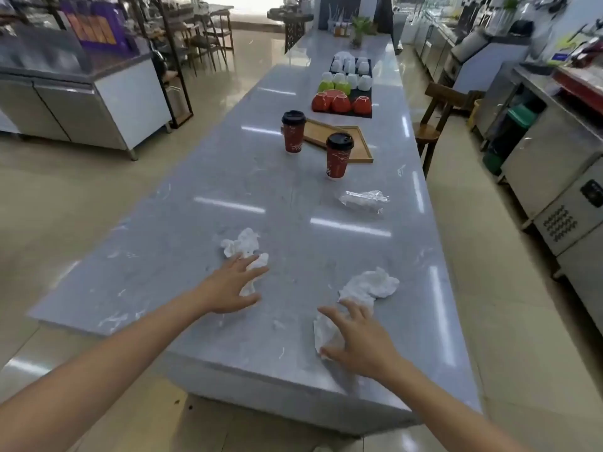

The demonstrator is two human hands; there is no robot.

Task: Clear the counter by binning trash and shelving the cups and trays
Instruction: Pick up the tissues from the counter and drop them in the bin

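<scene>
Nearest the camera, the right hand (pixel 357 342) spreads over a crumpled white napkin (pixel 326 334) at the near right of the grey tabletop (pixel 182 288). Its fingers curl down onto the paper, but the grip is not closed; the thumb lies at the napkin's near edge, probably to gather the wad into the palm. Just beyond it lies a second, larger crumpled napkin (pixel 372 285), untouched.

To the left, the left hand (pixel 231 288) lies flat and released, fingers fanned over the near end of another twisted tissue (pixel 244 246), likely pinning it before scooping. Using both hands at once suggests the trash is being cleared first, being closest.

Farther along on the right lies a clear plastic wrapper (pixel 363 200), also trash. Beyond that stand two red paper cups with black lids, one nearer (pixel 338 158) and one farther left (pixel 293 133), on either side of a wooden tray (pixel 355 148). At the far end, a dark mat (pixel 359 114) holds upturned red, green and white bowls and cups, set mouth-down, perhaps to dry.
</scene>
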